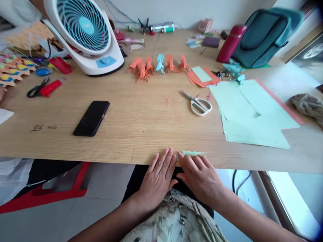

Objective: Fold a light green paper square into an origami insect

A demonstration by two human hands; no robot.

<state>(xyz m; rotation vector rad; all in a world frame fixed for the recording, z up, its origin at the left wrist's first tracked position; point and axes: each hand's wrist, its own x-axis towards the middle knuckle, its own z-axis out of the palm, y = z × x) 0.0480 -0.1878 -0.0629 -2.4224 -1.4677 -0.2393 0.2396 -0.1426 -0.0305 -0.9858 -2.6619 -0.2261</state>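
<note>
The person's left hand (160,171) lay nearer the table edge than the pair of scissors with white loop handles (194,100), and somewhat to their left; its fingers were straight, close together and flat, palm down. The right hand (200,174), almost directly on the near side of those scissors, had its fingers bent down over a narrow, folded strip of pale green paper (193,153). That strip lay at the near edge of the light brown wood-grain table (141,124), well apart from the scissors on their near side, its pointed end extending rightward past the right fingers. The fingers covered much of it, so I could not tell whether the right hand pinched the paper or only pressed it.

To the right of the scissors spread large, overlapping sheets of pale green paper (252,114). Just beyond the scissors lay flat orange paper (214,79) with a small pale green rectangle (201,74) on it. Farther beyond and leftward stood orange folded-paper figures (142,69), with one light blue folded-paper figure (160,64) among them. Well to the left of the scissors rested a black rectangular phone (91,118).
</note>
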